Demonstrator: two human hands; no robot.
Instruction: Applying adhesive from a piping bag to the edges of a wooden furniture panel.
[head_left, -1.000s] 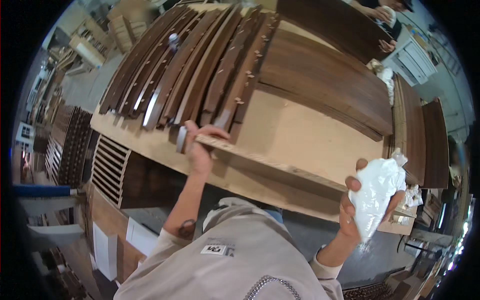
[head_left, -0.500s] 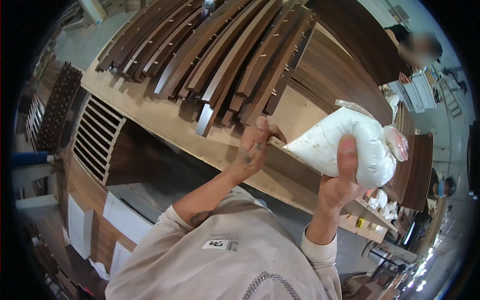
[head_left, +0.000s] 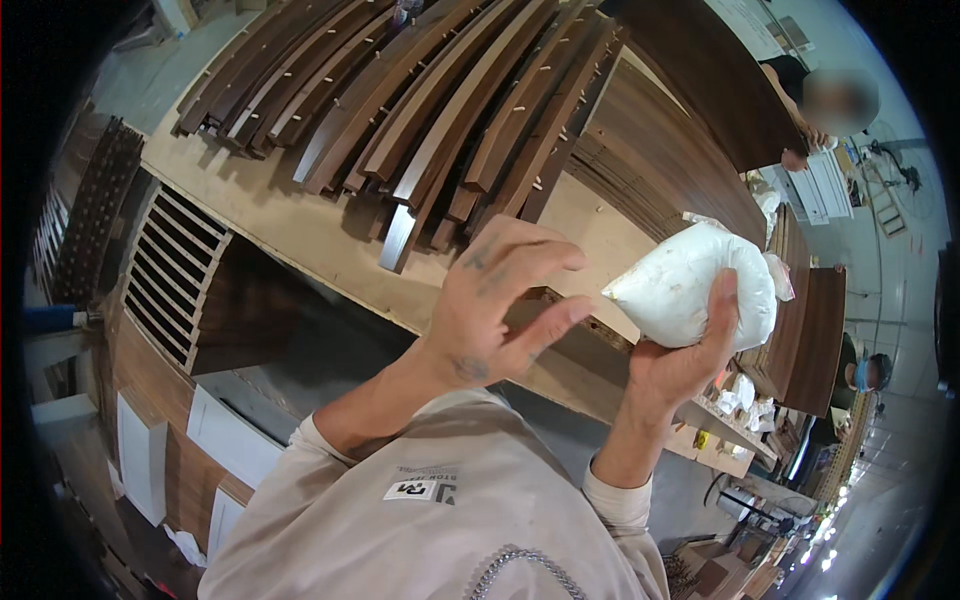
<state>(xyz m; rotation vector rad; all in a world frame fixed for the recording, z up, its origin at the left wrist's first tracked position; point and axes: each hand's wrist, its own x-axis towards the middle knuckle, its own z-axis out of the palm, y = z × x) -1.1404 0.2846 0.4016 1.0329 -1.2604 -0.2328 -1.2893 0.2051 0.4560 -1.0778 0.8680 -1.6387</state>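
My right hand [head_left: 675, 375] grips a plump white plastic bag [head_left: 685, 285] with a pointed tip. Its thumb presses against the near side, and the tip points left. What fills the bag does not show. My left hand [head_left: 480, 305] hovers short of that tip, fingers curled and thumb apart, with nothing between them. Below and between the hands, partly hidden by the left one, lies the end of a dark wooden piece [head_left: 607, 335] with small marks along its edge.
Dark wooden rails [head_left: 430, 140] with small pale dowels lie in rows on the workbench [head_left: 350, 255]. Brown panels [head_left: 665, 150] are stacked right of them. A slatted crate-like frame [head_left: 175, 280] stands left, below the bench. Another person [head_left: 790, 85] is at the far right.
My left hand has opened and come nearer, its thumb now apart from the fingers. The bag has shifted slightly in my right hand, which still holds it.
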